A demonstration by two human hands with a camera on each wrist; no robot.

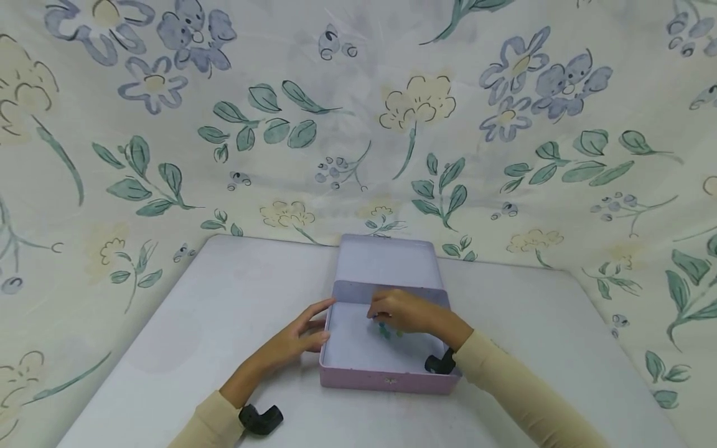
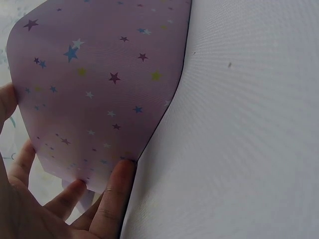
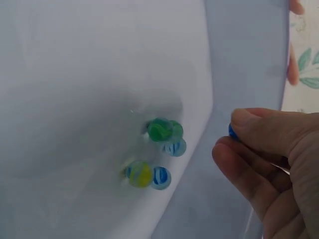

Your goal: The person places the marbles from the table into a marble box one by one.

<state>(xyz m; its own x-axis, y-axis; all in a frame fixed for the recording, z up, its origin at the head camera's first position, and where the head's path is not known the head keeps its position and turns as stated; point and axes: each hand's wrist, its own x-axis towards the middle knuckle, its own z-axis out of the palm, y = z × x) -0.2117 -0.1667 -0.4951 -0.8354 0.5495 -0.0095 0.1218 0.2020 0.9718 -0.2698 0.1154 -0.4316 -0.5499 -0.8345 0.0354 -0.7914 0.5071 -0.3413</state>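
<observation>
An open box [image 1: 358, 358], pink outside and pale lilac inside, lies on the table. My right hand [image 1: 403, 310] is over its far half, pinching a small blue marble [image 3: 232, 132] between thumb and forefinger; the fingers hide most of it. Below that hand, several glass marbles lie close together on the box floor: a green one [image 3: 160, 130], a yellow-and-blue one [image 3: 140, 174] and clear ones with blue streaks [image 3: 160, 178]. My left hand [image 1: 288, 341] has its fingers spread, with fingertips touching the box's left wall [image 2: 114, 77], which is printed with coloured stars.
The box's lid [image 1: 386, 261] is tipped back at the far side, near the flowered cloth [image 1: 358, 155] behind the table. White tabletop [image 1: 521, 323] stretches to both sides. Black devices sit at the left wrist [image 1: 261, 420] and right wrist [image 1: 440, 363].
</observation>
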